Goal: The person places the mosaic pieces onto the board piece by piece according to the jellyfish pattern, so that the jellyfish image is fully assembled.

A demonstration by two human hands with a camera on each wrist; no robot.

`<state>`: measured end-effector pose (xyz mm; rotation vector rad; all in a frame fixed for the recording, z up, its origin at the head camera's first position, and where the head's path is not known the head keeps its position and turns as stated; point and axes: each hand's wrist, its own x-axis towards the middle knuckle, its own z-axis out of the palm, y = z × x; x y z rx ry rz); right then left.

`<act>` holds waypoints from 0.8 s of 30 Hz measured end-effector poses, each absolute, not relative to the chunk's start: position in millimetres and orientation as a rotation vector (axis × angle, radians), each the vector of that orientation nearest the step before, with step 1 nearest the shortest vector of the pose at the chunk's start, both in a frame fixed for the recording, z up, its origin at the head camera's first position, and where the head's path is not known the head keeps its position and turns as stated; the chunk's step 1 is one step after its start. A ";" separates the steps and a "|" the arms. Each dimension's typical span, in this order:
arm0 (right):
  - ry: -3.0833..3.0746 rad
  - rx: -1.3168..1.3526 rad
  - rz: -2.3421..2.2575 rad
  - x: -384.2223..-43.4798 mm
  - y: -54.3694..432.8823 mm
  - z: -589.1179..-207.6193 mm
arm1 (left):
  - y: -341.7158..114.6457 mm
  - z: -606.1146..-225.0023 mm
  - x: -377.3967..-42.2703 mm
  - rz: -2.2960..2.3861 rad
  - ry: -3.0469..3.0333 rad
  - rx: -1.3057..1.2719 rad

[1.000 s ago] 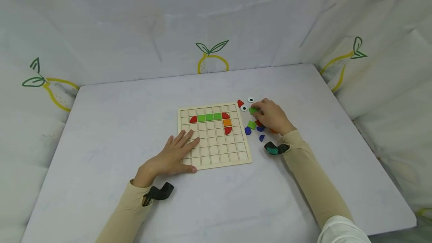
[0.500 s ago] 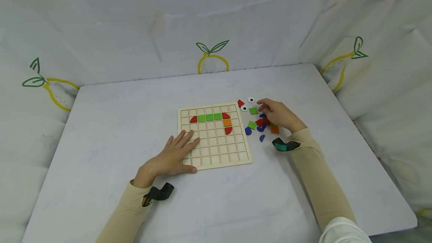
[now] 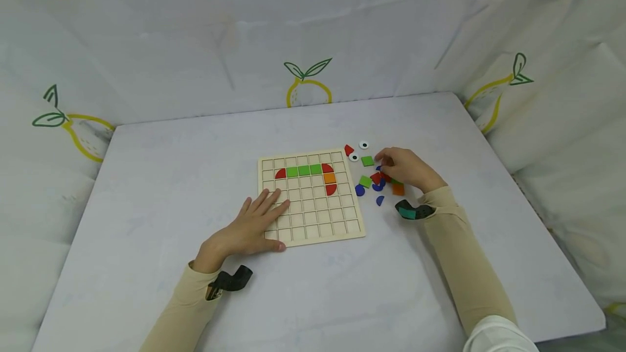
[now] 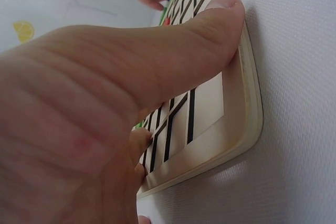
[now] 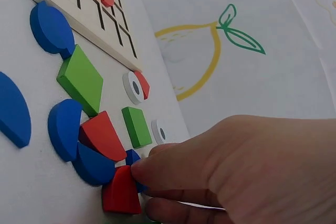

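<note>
My left hand (image 3: 249,227) lies spread on the lower left of a wooden grid board (image 3: 315,232), its thumb over the near edge. On the board sit three green squares (image 3: 304,170), an orange square (image 3: 330,178) and several red rounded pieces (image 3: 280,174). To the right of the board, my right hand (image 3: 408,170) is low over a pile of loose pieces, fingers bent. Its thumb tip is against a partly covered blue piece (image 5: 132,157), close to a red piece (image 5: 122,195). Its index fingertip is hidden, so I cannot tell whether it pinches the blue piece.
Loose green squares (image 3: 367,161), a blue round piece (image 3: 360,190), a blue half-round (image 3: 380,200), an orange square (image 3: 398,189) and two eye discs (image 3: 364,145) lie right of the board. A lemon-print cloth (image 3: 205,42) stands behind the white table (image 3: 186,167).
My right hand first leaves a green square and moves right, then lowers its bent fingers to the blue and red pieces. My left hand stays still on the board.
</note>
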<state>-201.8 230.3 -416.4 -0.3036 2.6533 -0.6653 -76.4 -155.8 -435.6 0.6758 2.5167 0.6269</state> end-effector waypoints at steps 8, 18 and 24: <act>2.657 -0.300 -0.639 -202.3 229.9 -417.9 | -155.7 -435.0 -76.5 0.630 2.513 0.672; 2.657 -0.287 -0.617 -202.4 229.2 -417.6 | -155.6 -437.1 -77.2 0.625 2.513 0.673; 2.655 -0.292 -0.609 -201.5 228.3 -416.5 | -155.0 -436.0 -76.7 0.639 2.512 0.673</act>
